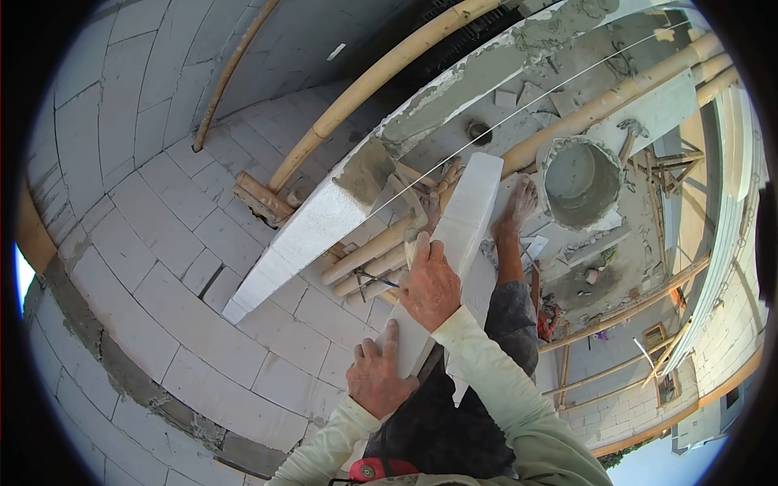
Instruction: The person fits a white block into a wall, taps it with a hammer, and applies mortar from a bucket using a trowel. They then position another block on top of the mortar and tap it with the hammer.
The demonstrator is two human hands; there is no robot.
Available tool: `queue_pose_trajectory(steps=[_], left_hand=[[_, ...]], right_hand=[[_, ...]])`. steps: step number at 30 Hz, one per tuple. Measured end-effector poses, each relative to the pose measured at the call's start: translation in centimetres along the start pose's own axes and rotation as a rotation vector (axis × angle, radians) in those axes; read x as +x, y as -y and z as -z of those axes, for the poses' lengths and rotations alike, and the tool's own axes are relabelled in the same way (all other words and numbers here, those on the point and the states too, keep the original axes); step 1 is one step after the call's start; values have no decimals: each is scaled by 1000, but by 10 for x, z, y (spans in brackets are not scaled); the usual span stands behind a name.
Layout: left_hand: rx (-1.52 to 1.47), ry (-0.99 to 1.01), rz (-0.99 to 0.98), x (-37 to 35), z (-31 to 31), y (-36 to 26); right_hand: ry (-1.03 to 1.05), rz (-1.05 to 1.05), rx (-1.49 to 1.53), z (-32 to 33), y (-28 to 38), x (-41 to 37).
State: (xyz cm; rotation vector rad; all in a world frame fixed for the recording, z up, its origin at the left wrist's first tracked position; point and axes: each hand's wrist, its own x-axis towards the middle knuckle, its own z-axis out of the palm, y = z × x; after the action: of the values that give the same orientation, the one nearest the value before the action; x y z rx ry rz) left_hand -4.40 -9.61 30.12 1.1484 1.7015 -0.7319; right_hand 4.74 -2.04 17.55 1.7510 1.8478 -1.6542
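A long white lightweight block [470, 206] lies lengthwise in front of me, reaching back between my two hands. My left hand [379, 374] grips its near end, index finger stretched along it and thumb toward the right side. Farther up the same block, my right hand [432, 283] is closed, index finger pointing forward. A thin dark stick [378, 280], like a pencil, pokes out to the left from its thumb side. What its palm covers is hidden. Just beyond the fingertips is a flat grey piece [416, 212], whose kind I cannot make out.
A low block wall [316, 215] with mortar on top runs diagonally ahead, a taut string [486, 144] beside it. Bamboo poles [373, 69] cross the scene. A bucket of grey mortar [579, 182] stands right of my bare foot [519, 202], near a trowel [630, 138]. Block walling [194, 300] spreads left.
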Motion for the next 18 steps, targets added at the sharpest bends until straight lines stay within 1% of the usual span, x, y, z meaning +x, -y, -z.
queue_pose_trajectory(steps=[2,4,6,7,9,10,12,13,15,16,17,18], left_hand=[[-4,15,-6,0,1,0],[1,7,0,-1,2,-3],[11,0,-5,0,4,-3],[9,3,1,0,3,-3],[9,6,-6,2,2,-2],[0,8,-9,1,2,-1],[-2,13,-17,1,-1,2],[1,28,-17,1,-3,3],[26,48,-29,1,-1,3],[7,8,-45,1,2,1],[-15,-35,-59,2,4,0],[-8,-33,-63,2,3,1]], right_hand=[[35,20,-9,1,-4,28],[77,44,-12,-8,-3,35],[-28,79,8,-14,3,29],[-27,75,9,-12,6,20],[65,71,-29,-4,12,-1],[62,65,-29,-4,14,-10],[-7,124,-112,-2,17,-22],[-13,112,-107,2,18,-27],[-13,168,-36,13,18,-35],[-19,160,-27,17,17,-40],[30,138,-14,21,15,-44],[78,116,-1,22,15,-48]])
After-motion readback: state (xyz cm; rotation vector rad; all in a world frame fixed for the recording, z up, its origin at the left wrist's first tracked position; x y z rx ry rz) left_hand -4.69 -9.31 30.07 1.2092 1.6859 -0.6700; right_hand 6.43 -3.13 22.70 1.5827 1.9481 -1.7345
